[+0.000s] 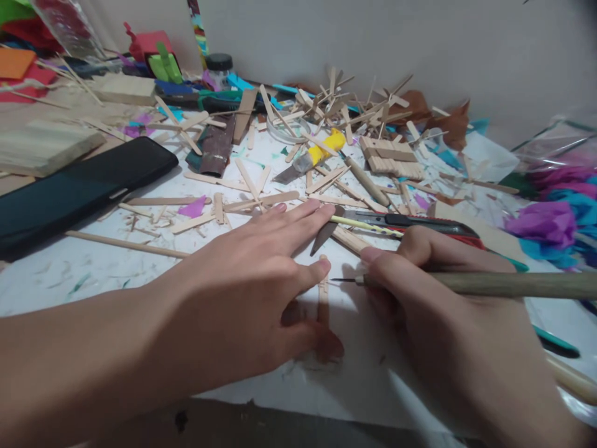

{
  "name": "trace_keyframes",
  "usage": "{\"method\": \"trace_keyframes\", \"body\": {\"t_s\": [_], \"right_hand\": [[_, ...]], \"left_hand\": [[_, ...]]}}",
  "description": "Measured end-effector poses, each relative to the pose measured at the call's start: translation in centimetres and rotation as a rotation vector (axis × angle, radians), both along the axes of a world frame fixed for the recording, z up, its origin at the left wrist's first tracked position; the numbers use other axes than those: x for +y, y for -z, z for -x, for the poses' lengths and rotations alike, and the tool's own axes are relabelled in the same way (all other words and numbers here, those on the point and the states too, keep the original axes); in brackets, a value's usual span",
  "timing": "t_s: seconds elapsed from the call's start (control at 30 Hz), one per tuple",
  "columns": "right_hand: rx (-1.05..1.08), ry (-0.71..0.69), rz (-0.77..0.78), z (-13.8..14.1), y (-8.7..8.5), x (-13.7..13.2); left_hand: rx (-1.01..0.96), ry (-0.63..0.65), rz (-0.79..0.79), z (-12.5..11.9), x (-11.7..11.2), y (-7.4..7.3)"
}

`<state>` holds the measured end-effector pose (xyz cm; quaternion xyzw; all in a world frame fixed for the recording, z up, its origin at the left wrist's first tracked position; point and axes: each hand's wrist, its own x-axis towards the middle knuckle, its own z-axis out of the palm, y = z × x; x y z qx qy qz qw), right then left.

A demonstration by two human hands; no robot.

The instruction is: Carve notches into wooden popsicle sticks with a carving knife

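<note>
In the head view, my left hand (261,274) lies stretched over the paper, palm down. Its index fingertip and thumb press on the two ends of a short, notched craft stick (323,292), holding it down. My right hand (433,311) grips a slim tool with a wooden handle (522,285) like a pen. The thin metal needle tip (344,280) points left, close to the upper part of the stick; whether it touches I cannot tell. Just beyond my fingers lie a pale yellow stick (364,225), a red and black utility knife (420,225) and a dark pointed blade (323,238).
A black phone (88,186) lies at the left near wood blocks (46,146). Loose craft sticks (336,112), a yellow cutter (321,151) and a bundle of sticks (390,157) crowd the back. Crumpled coloured paper (543,224) sits at the right. Shavings litter the white paper (252,386).
</note>
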<state>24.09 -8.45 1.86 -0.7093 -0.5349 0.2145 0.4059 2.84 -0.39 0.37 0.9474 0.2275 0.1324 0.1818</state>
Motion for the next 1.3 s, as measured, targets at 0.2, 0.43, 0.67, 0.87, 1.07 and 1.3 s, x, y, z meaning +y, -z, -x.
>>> {"method": "trace_keyframes", "body": {"t_s": [0.2,0.43,0.67,0.87,1.07,1.3], "right_hand": [[-0.142,-0.063,0.036,-0.1,-0.5,0.1],[-0.324,-0.087,0.050,0.0,-0.9,0.4],[-0.307,-0.097,0.065,0.0,-0.7,0.4],[-0.290,-0.120,0.079,0.0,-1.5,0.5],[-0.349,-0.118,0.062,0.1,-1.4,0.4],[-0.413,-0.189,-0.029,-0.6,-0.8,0.3]], "left_hand": [[-0.008,0.005,0.055,-0.1,0.2,-0.2],[-0.002,-0.029,0.107,-0.4,0.2,-0.4],[-0.055,-0.009,0.086,-0.2,0.3,0.0],[-0.103,-0.011,0.068,-0.1,0.3,0.5],[-0.088,-0.018,0.058,-0.2,0.4,0.4],[-0.091,-0.010,-0.005,0.0,0.2,0.5]]}}
